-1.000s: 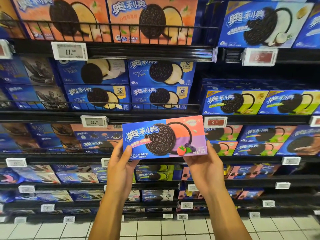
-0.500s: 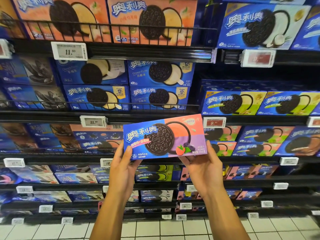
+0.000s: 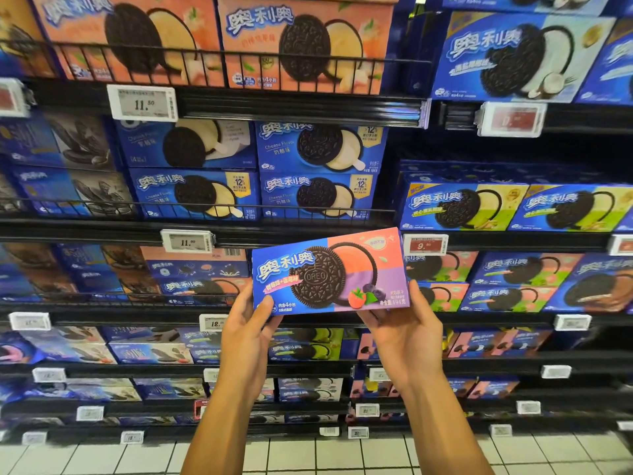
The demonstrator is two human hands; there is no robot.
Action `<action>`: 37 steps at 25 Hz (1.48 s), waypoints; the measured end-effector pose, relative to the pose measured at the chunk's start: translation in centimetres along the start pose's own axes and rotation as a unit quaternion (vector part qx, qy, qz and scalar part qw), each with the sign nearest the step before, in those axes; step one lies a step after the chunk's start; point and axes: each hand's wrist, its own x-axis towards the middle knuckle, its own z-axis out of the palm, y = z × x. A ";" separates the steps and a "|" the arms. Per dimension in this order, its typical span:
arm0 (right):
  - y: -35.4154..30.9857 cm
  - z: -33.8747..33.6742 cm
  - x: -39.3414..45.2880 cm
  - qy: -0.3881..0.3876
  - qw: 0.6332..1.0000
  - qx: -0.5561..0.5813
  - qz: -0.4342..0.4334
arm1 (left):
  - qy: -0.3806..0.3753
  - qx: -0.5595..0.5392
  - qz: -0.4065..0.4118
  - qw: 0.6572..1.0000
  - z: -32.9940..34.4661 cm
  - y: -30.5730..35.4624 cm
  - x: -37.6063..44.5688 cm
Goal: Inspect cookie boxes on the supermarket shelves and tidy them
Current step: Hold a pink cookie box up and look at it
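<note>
Head view: a flat blue, coral and purple cardboard cookie box (image 3: 330, 270) is held face-on, slightly tilted, in front of the black shelves (image 3: 308, 108). Left hand (image 3: 248, 337) grips its lower left corner; right hand (image 3: 407, 332) grips the lower right edge. Blue boxes (image 3: 318, 173) and white price tags (image 3: 142, 102) surround it.

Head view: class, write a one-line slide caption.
Both hands hold a cookie box before stocked shelves.

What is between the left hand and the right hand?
The head view shows the cookie box between them: the left hand holds its lower left corner and the right hand its lower right corner. Below the box, only shelves show.
</note>
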 end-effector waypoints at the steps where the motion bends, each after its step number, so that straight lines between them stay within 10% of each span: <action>1: 0.0 -0.1 0.0 0.001 1.000 0.002 -0.002 | -0.001 -0.001 0.002 1.000 0.0 0.0 0.0; 28: 0.4 -0.4 0.3 -0.002 0.995 0.101 0.022 | -0.040 0.027 0.090 0.995 1.0 2.8 -1.1; 37: -0.3 1.1 -0.4 -0.003 0.999 -0.029 -0.033 | -0.011 0.091 0.061 0.994 1.6 3.6 -1.1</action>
